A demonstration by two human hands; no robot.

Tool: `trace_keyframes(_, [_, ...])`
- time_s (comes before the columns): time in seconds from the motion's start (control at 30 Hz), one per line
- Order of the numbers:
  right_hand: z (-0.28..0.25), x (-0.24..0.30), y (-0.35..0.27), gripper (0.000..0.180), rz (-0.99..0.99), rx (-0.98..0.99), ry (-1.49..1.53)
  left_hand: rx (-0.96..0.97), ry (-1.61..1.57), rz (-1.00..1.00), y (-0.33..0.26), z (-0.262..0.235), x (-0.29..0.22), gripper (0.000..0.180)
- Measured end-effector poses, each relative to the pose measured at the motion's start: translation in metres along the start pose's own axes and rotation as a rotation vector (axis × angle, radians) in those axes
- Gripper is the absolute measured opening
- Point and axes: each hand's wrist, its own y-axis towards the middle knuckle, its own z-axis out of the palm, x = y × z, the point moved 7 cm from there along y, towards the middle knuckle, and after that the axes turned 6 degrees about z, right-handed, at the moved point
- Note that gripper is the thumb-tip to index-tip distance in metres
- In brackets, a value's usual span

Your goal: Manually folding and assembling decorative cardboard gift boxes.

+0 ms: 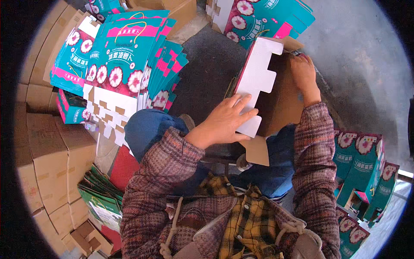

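Observation:
An open carton (282, 101) of brown cardboard stands between my knees, a white notched flap (260, 80) along its left side. My left hand (228, 118) lies on that flap with its fingers spread and its thumb near the flap's lower end. At the carton's far right corner, my right hand (305, 77) is closed, fingers curled by the rim. A small dark bit shows at those fingertips; what they hold is too hidden to name.
Flat teal gift boxes with cord handles (120, 60) stand stacked at the left. More teal boxes (269, 21) lie ahead, and several (360, 164) stand at the right. Brown cartons (47, 159) line the left side, near green bags (101, 198).

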Motion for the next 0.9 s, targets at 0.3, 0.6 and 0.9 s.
trace_keyframes(0.3, [0.047,-0.038,0.001,0.057,0.303,0.036,0.489,0.018,0.044,-0.017,-0.004,0.01,0.003,0.066])
trace_keyframes(0.6, [0.051,-0.048,0.002,0.06,0.333,0.042,0.709,0.096,-0.091,-0.018,-0.015,0.008,-0.002,0.074])
trace_keyframes(0.9, [0.034,-0.014,0.007,0.048,0.097,0.121,0.603,-0.088,0.02,-0.244,-0.023,0.018,-0.005,0.067])
